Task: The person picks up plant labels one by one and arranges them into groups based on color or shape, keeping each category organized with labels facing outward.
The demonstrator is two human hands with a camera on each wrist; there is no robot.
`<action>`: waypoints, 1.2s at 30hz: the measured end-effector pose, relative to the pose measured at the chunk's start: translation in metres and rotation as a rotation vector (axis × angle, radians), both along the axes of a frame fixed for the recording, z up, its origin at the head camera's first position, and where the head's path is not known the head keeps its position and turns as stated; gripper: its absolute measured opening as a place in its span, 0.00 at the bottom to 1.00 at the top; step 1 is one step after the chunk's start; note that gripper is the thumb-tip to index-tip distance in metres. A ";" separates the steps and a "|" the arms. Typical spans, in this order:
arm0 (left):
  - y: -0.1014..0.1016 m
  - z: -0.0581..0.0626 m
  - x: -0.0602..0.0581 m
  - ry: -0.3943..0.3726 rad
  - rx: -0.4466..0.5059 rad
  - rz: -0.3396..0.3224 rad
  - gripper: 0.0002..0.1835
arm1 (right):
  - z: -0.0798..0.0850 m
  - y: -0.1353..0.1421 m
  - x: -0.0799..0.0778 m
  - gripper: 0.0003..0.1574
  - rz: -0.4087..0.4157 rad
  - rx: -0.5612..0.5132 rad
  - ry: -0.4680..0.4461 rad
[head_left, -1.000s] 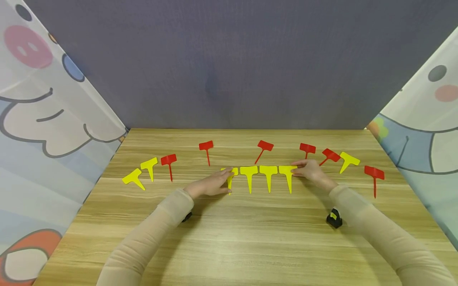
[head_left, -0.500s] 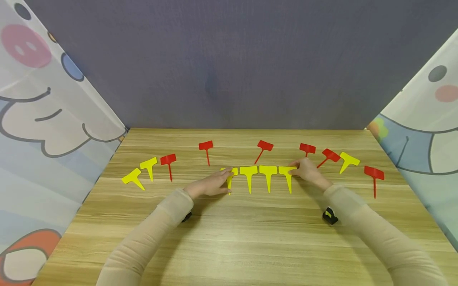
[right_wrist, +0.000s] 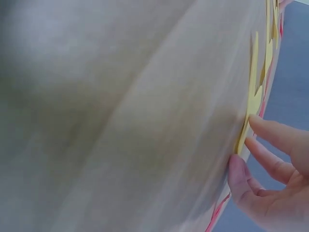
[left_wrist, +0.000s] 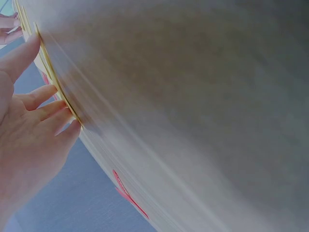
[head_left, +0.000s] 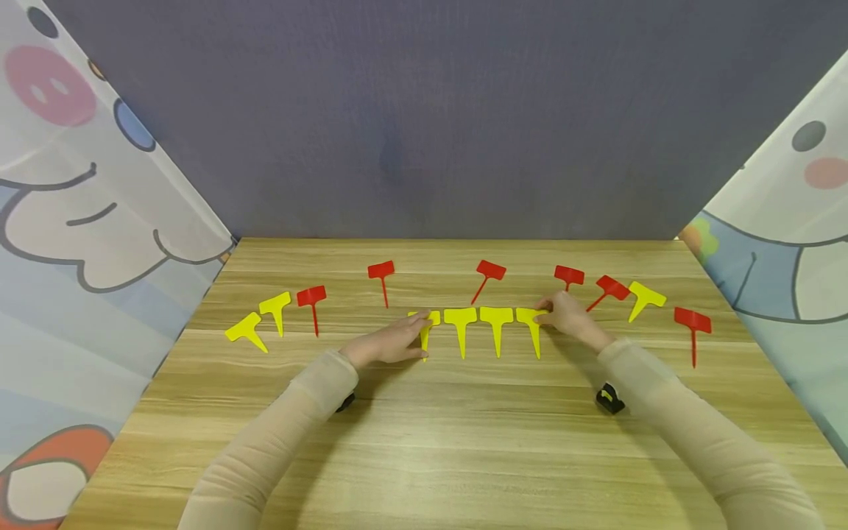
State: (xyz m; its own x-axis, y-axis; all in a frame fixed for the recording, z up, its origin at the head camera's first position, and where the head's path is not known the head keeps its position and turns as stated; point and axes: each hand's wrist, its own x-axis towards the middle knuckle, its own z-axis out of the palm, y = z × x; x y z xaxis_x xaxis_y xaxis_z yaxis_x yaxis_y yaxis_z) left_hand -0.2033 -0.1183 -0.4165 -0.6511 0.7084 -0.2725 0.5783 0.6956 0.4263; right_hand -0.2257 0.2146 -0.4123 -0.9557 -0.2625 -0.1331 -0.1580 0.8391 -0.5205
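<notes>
Resting flat on a wood-grain table (head_left: 424, 456), a row of four yellow T-shaped plant labels is shown in the head view, stems pointed toward the person. The left-end label (head_left: 433, 319) is touched by the left hand (head_left: 389, 344), whose fingers are laid out straight over its head and whose thumb is placed near the stem's tip. The right-end label (head_left: 527, 315) is pinched by the right hand (head_left: 571, 318) at the right side of its head. The two middle labels (head_left: 497, 316) are set between the hands. Around the row, six red plant labels (head_left: 380, 270) and three more yellow plant labels (head_left: 275, 303) are scattered

In the left wrist view, the left-end label is seen nearly edge-on, with the thumb at one end and fingertips against the other; one red plant label is seen farther along the table

In the right wrist view, the right-end label is held by thumb and fingers, and other labels are lined up beyond, partly overlapped by perspective
</notes>
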 end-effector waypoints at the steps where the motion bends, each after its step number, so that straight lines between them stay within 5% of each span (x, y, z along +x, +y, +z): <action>1: 0.000 0.000 0.000 0.009 -0.006 -0.002 0.35 | -0.001 0.001 0.001 0.16 0.005 -0.010 0.014; 11: 0.002 -0.003 -0.001 0.029 -0.052 0.014 0.35 | -0.006 0.013 0.009 0.15 -0.032 -0.112 0.114; 17: 0.002 -0.002 -0.001 0.017 -0.057 0.015 0.35 | 0.002 0.023 0.012 0.17 -0.048 -0.175 0.087; 36: 0.002 -0.001 -0.001 0.020 -0.055 0.019 0.35 | 0.012 0.060 0.016 0.16 -0.074 -0.133 0.187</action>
